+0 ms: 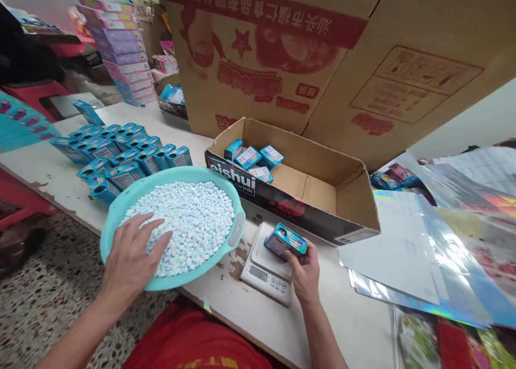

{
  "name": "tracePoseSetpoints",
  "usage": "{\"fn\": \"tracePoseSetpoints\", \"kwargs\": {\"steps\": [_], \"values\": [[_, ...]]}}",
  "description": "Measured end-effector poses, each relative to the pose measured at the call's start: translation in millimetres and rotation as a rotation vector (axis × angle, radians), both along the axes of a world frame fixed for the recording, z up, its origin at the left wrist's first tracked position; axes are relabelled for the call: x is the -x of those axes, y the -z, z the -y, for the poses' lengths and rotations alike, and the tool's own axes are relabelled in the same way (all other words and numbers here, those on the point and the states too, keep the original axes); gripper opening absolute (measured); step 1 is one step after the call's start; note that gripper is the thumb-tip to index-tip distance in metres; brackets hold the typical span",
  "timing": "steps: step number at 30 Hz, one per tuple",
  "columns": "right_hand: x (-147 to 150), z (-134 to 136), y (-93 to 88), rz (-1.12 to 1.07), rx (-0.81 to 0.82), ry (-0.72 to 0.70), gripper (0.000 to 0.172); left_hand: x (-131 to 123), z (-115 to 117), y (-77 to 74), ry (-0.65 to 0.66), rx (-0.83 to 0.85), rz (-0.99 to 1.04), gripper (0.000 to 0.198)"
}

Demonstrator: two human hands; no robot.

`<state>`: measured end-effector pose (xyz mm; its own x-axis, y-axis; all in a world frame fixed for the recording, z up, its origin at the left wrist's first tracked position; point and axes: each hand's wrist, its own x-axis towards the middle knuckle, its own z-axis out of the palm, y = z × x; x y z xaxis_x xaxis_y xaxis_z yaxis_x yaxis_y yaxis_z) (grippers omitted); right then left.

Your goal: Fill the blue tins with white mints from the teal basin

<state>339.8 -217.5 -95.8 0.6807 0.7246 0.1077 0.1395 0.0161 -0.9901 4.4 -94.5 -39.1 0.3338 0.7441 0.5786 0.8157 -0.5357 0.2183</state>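
One great wall of brown cardboard, its red lettering upside down, looms beyond the fingers of both hands! Running beneath them all, a worn white table. Next down in size, the lidless black-sided cardboard tray, ahead of the right fingers, with small blue boxes lying in its far-left end. Then the turquoise basin, right under the left fingers. Down again to the white digital scale, below the right fingers and slightly left of them. Over to the right hand: thumb and fingers pinch one end of a blue printed carton; whether it touches the platform, I can't tell. Rows of lookalike cartons sit beyond the left fingertips. And the left hand? Fingers spread, tips at the pale pellets filling the basin!
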Motion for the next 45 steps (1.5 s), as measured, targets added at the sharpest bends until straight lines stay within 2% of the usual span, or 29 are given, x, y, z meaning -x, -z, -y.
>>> {"fn": "tracePoseSetpoints", "kwargs": {"steps": [3, 5, 10, 14, 18, 25, 34, 38, 41, 45], "values": [[-1.7, 11.1, 3.2, 0.086, -0.078, -0.027, 0.058, 0.3, -0.1, 0.6, -0.02, 0.041, 0.006, 0.026], [-3.7, 28.2, 5.8, 0.166, -0.109, 0.028, 0.059, -0.7, 0.2, 1.1, -0.035, 0.059, 0.003, 0.026], [0.8, 91.6, 7.9, 0.441, 0.119, 0.265, 0.046, -3.1, -0.4, 1.9, -0.024, 0.133, -0.024, 0.028], [16.0, 129.8, 5.7, 0.802, 0.189, 0.278, 0.038, -3.7, -1.4, 1.8, -0.033, 0.17, -0.017, 0.027], [25.2, 144.0, 13.8, 0.949, 0.222, 0.308, 0.035, -3.2, -2.7, 2.1, -0.034, 0.184, -0.034, 0.029], [24.5, 142.7, 32.0, 1.067, 0.228, 0.298, 0.034, -3.9, -2.7, -0.5, -0.026, 0.161, -0.074, 0.034], [24.8, 141.3, 33.7, 1.083, 0.232, 0.294, 0.033, -5.8, -1.5, -1.5, -0.022, 0.191, -0.084, 0.037], [26.9, 139.8, 25.8, 1.056, 0.227, 0.295, 0.035, -4.5, -1.7, -1.2, -0.013, 0.2, -0.065, 0.036], [23.8, 121.2, 10.2, 0.95, 0.155, 0.293, 0.036, -7.4, 0.3, -7.4, -0.01, 0.219, 0.014, 0.034], [9.9, 64.4, -9.1, 0.638, 0.052, 0.207, 0.068, -25.7, 8.6, -23.9, -0.029, 0.392, 0.321, 0.031]]}}
